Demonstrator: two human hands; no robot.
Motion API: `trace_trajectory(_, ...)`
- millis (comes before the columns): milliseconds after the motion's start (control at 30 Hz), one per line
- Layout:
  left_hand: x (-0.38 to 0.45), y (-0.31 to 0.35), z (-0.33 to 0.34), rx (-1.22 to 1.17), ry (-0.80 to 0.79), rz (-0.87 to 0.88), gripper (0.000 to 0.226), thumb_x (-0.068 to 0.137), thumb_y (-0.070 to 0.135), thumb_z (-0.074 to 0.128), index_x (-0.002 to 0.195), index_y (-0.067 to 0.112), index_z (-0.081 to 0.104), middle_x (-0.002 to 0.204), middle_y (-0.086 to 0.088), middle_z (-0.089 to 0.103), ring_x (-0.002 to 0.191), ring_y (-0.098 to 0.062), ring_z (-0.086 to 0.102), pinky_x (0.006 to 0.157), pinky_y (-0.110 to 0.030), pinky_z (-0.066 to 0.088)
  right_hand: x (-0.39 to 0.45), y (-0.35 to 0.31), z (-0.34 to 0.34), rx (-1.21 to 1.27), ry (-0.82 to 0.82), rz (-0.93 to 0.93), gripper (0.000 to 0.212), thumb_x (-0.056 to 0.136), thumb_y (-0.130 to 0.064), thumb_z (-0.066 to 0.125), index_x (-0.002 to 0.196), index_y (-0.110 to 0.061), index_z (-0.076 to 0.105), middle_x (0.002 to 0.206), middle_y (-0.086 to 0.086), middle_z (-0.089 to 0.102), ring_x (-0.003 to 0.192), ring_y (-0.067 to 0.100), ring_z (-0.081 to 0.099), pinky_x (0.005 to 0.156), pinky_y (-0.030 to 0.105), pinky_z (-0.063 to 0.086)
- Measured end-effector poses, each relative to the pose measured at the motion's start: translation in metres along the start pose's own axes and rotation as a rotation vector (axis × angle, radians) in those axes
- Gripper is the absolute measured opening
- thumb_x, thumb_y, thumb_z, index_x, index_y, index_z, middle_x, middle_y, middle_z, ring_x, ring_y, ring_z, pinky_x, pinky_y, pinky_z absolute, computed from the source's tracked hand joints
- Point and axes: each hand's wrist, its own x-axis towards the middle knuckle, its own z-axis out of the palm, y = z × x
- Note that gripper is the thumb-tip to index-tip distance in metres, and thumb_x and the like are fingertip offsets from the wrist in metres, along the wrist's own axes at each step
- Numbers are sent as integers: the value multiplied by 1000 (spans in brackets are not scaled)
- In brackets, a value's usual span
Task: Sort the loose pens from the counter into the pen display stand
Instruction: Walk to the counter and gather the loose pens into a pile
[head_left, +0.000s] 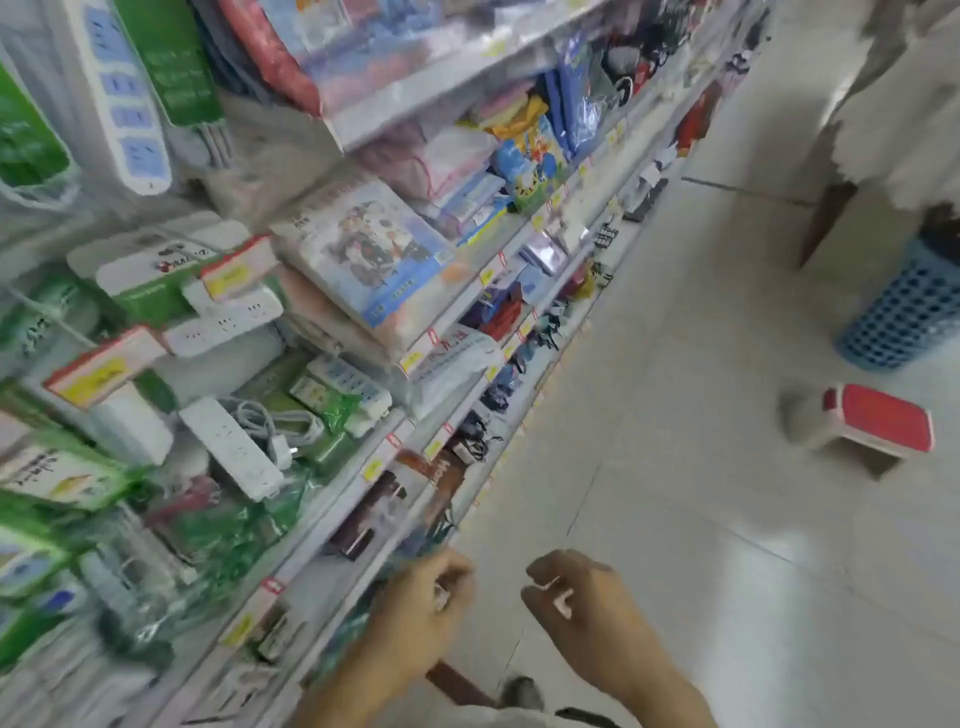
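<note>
- We see the left hand (421, 597) with curled fingers beside the white metal shop shelf (332, 499); whether it holds anything is blurred.
- The right hand (576, 597) hangs loosely curled, holding nothing we can discern.
- No pens or display stand appear in view.

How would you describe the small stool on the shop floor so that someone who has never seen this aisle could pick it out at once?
Start from the pale tiled floor to the right of the long shelving. Near the right edge stands a blue perforated basket; just below it sits the stool. It is low, with a flat red top and pale sides, the only red-topped thing on the open floor.
</note>
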Motion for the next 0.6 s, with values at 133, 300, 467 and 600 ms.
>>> trace_trajectory(133, 24, 17, 22, 46, -122, 20, 19, 96, 20, 64, 90, 38, 64, 91, 19, 69, 89, 5, 64, 80, -11, 47, -10, 32, -18, 70, 68, 111, 3, 95, -32, 67, 97, -32, 65, 97, -15, 67, 85, -2, 66, 73, 15, 50)
trace_trajectory(300, 62, 46, 48, 152, -218, 71, 18, 96, 19, 63, 96, 37, 63, 96, 22, 68, 94, 12, 61, 81, -5, 46, -9, 69, -47, 116, 142, 243, 13, 95, -34, 65, 105, -26, 70, 100, -17, 67, 89, -5, 64, 80, 25, 54)
trace_trajectory(467, 108, 74, 69, 191, -255, 86, 13, 97, 21, 62, 101, 32, 66, 96, 24, 67, 97, 14, 58, 81, -3, 44, 19, 98, -90, 158, 210, 290, 11, 97, -31, 65, 104, -24, 70, 100, -17, 68, 90, -5, 63, 79, 19, 53)
trace_trajectory(600, 151, 95, 79, 193, -281, 61, 12, 97, 25, 63, 101, 36, 63, 96, 27, 66, 95, 19, 56, 78, -1, 44, 61, 115, -129, 173, 216, 310, 12, 97, -33, 64, 105, -25, 69, 100, -17, 68, 90, -5, 63, 79, 19, 53)
